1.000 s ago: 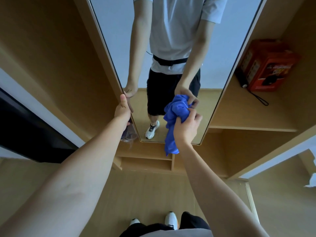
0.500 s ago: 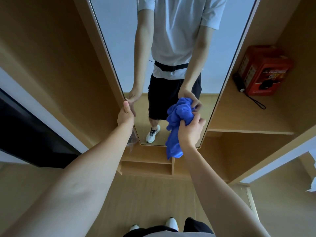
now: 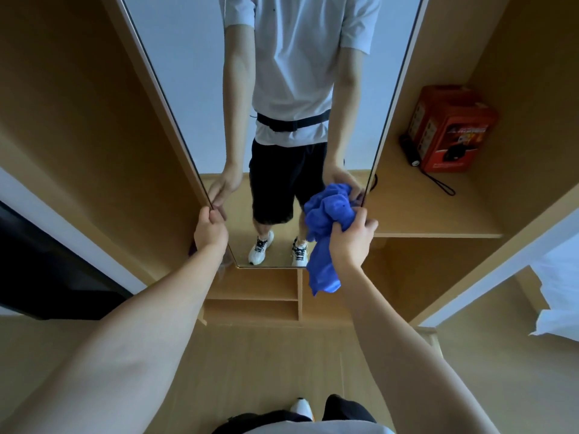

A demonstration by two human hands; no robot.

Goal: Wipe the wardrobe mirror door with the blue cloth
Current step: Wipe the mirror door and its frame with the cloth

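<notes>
The tall mirror door (image 3: 200, 89) of the wooden wardrobe fills the middle of the head view and reflects a person in a white shirt and black shorts. My left hand (image 3: 210, 228) grips the mirror door's left edge low down. My right hand (image 3: 352, 238) holds the bunched blue cloth (image 3: 327, 227) against the lower right part of the glass, near the door's right edge. One end of the cloth hangs down below the mirror's bottom edge.
A red box (image 3: 451, 130) and a black strapped item (image 3: 410, 151) sit on the open wardrobe shelf (image 3: 432, 214) to the right. Small wooden compartments (image 3: 253, 296) lie under the mirror. White bedding (image 3: 557, 302) shows at far right. A dark panel (image 3: 47, 270) stands at left.
My right hand has carried the blue cloth rightward across the lower glass towards the door's right edge. My left hand has kept its grip on the left edge. The view has shifted.
</notes>
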